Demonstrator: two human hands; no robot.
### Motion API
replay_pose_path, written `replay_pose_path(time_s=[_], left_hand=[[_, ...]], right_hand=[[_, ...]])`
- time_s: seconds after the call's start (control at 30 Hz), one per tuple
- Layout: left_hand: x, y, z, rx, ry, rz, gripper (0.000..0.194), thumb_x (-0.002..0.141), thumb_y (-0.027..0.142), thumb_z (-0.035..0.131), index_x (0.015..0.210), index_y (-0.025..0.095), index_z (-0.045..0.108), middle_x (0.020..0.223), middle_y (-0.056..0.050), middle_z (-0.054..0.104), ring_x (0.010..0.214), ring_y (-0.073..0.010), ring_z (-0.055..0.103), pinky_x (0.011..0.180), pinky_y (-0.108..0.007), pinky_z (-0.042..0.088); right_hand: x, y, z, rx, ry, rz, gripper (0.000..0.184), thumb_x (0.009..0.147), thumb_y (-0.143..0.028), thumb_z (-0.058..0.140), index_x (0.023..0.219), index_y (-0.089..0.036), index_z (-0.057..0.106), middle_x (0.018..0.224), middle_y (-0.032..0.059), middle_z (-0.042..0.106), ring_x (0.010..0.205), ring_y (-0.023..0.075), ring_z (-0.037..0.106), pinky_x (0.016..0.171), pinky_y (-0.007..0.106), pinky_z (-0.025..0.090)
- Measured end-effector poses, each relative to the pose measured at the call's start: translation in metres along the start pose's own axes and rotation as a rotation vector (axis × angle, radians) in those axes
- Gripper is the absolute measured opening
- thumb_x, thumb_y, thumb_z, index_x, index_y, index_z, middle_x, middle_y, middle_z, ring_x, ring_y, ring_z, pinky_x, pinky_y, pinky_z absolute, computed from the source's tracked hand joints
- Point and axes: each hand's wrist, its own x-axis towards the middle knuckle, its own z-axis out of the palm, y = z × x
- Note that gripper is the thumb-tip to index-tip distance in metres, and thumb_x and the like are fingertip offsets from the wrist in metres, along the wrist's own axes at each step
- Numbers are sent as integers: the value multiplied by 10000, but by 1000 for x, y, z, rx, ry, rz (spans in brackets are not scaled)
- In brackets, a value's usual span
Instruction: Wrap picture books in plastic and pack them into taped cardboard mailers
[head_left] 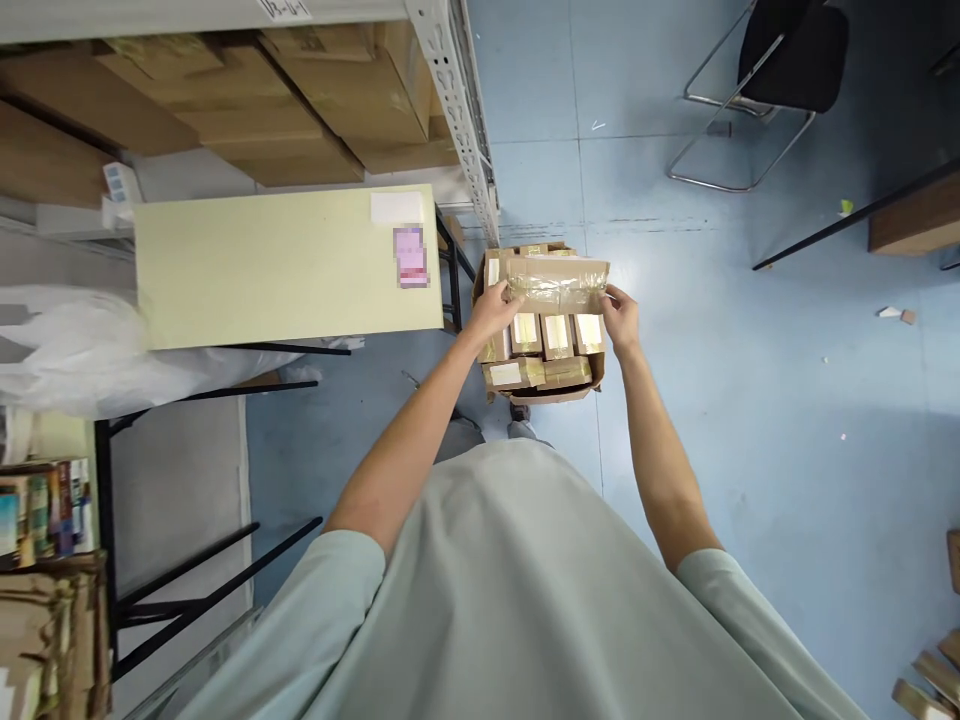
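A long brown cardboard box (559, 285), sealed with shiny clear tape, is held level between my two hands. My left hand (495, 310) grips its left end, and my right hand (621, 315) has the fingers closed on its right end. Directly beneath is a large open carton (555, 397) on the floor, packed with several smaller taped boxes (557, 335), most bearing white labels. The held box covers part of the carton's contents, so I cannot tell whether it touches them.
To the left stands a pale yellow table (285, 265) with black legs. Behind it, a metal shelf rack (454, 100) carries large cartons (330, 80). A black chair (787, 60) is at the upper right. Small boxes (934, 680) lie at the lower right, on blue floor (750, 400).
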Motion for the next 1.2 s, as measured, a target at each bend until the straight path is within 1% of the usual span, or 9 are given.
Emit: replay_pose_path(time_s=[0.13, 0.23, 0.4, 0.5, 0.63, 0.77, 0.87, 1.03, 1.2], left_hand=[[-10, -5, -15, 192, -126, -98, 381, 862, 320, 876, 1172, 123, 775, 1523, -231, 720, 1499, -406, 622, 1302, -525, 433], [-53, -38, -26, 187, -180, -185, 271, 832, 301, 865, 1040, 147, 787, 1391, -215, 791, 1424, -416, 685, 1261, -533, 481], [-134, -95, -54, 133, -197, -287, 178, 742, 363, 875, 804, 228, 777, 1103, -147, 863, 1229, -417, 783, 1177, -545, 569], [-165, -116, -81, 98, -169, -316, 215, 753, 455, 856, 808, 256, 797, 1010, -97, 867, 1130, -387, 804, 1141, -552, 594], [-182, -134, -118, 38, -105, -321, 349, 766, 601, 849, 815, 260, 791, 1031, -98, 871, 1126, -376, 804, 1137, -553, 599], [-188, -144, -160, -101, -62, -297, 403, 763, 635, 858, 872, 252, 796, 1177, -129, 870, 1236, -370, 787, 1197, -541, 569], [-196, -150, -202, -210, -20, -253, 384, 802, 608, 847, 928, 247, 801, 1267, -136, 853, 1303, -356, 767, 1226, -522, 551], [-223, -162, -297, -361, 126, -192, 390, 833, 596, 838, 998, 243, 817, 1350, -136, 832, 1354, -353, 743, 1214, -500, 557], [-259, -180, -400, -506, 410, -155, 347, 810, 570, 841, 928, 246, 805, 1292, -139, 846, 1291, -359, 766, 1183, -520, 569]], right_hand=[[-5, 7, 11, -27, 67, 138, 648, 1025, -571, 620, 1442, -91, 742, 1466, 237, 762, 1364, 352, 729, 1205, 553, 564], [-46, 24, 21, -139, -37, 357, 556, 1012, -521, 626, 1323, -90, 790, 1410, 240, 792, 1374, 356, 734, 1228, 555, 545], [-126, 40, 42, -157, -185, 462, 314, 919, -470, 717, 916, -177, 830, 1058, 174, 881, 1152, 367, 829, 1097, 536, 633], [-153, 32, 60, -150, -245, 474, 248, 897, -441, 736, 817, -214, 799, 970, 139, 882, 1091, 350, 844, 1045, 512, 660], [-161, 6, 96, -133, -325, 436, 228, 914, -421, 732, 827, -220, 793, 1003, 146, 885, 1068, 348, 851, 1035, 520, 666], [-154, -36, 149, -134, -430, 340, 229, 948, -413, 709, 921, -211, 812, 1056, 124, 889, 1094, 324, 850, 1059, 496, 657], [-150, -78, 200, -161, -522, 254, 231, 965, -404, 696, 981, -216, 829, 1085, 103, 890, 1117, 308, 847, 1046, 466, 661], [-154, -162, 303, -170, -685, 79, 300, 1002, -441, 671, 1111, -215, 836, 1203, 123, 878, 1154, 309, 836, 1089, 472, 640], [-170, -249, 411, -105, -895, -64, 451, 982, -610, 705, 1177, -226, 838, 1228, 134, 872, 1187, 324, 828, 1117, 489, 636]])
